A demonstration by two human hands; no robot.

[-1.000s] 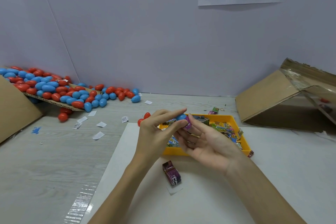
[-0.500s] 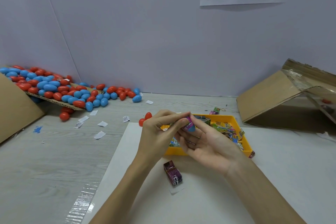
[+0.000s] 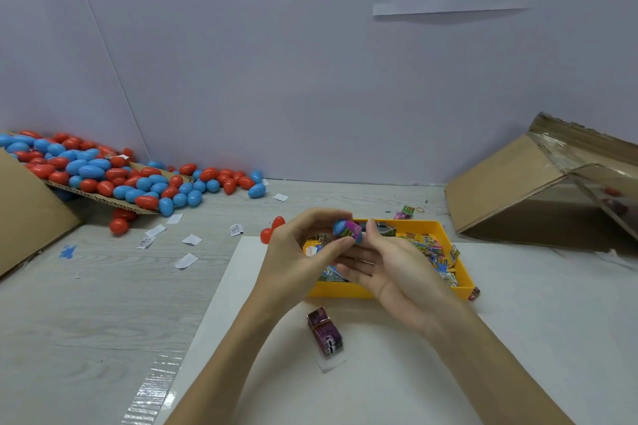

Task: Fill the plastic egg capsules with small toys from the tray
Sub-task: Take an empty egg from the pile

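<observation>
Cardboard at far left, a box flap, adjoins a sloping sheet carrying a heap of red and blue egg capsules, some spilled onto the grey surface among white paper slips. We note the left hand raised over the near left corner of the yellow tray, its thumb and fingers curled in a grip on a blue capsule half. A purple packaged toy sits wedged at the mouth of that half. We find the right hand palm up beside it, fingers extended, thumb against the toy. One purple packet lies on the white sheet before the tray, which holds assorted small toys. An open cardboard box rests tilted at far right.
</observation>
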